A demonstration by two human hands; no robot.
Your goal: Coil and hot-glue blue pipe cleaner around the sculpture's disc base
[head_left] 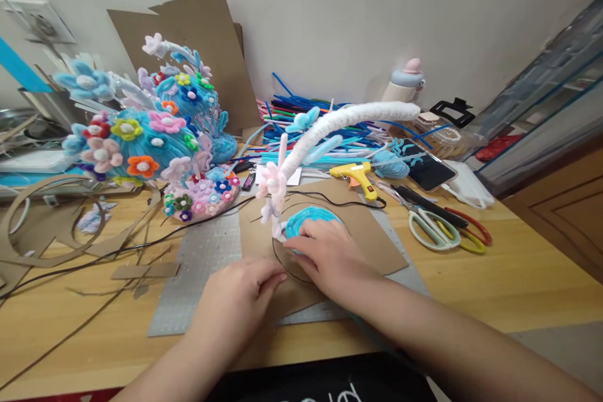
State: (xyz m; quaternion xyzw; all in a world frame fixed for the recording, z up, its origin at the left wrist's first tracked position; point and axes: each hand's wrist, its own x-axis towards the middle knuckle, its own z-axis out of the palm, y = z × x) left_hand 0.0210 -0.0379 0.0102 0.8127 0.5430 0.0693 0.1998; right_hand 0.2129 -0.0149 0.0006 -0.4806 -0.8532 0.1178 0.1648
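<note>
A white arching stem (358, 114) wrapped in fuzzy pipe cleaner carries pink flowers (273, 183) and a pale blue bow-like piece (303, 119). It rises from beside a round base of coiled blue pipe cleaner (308, 218). My right hand (334, 257) lies over this base, fingers curled at its left edge near the stem's foot. Just left of it, my left hand (240, 292) has thumb and fingers pressed together by a dark curved line; whatever they hold is hidden. Underneath is a brown cardboard sheet (377, 245) on a grey cutting mat (193, 282).
A yellow glue gun (355, 177) sits behind the cardboard, its cord crossing left. Scissors (436, 229), a phone (431, 166) and a pipe-cleaner pile (311, 132) lie around. Flower-covered blue ornaments (141, 144) and cardboard scraps (141, 270) occupy the left.
</note>
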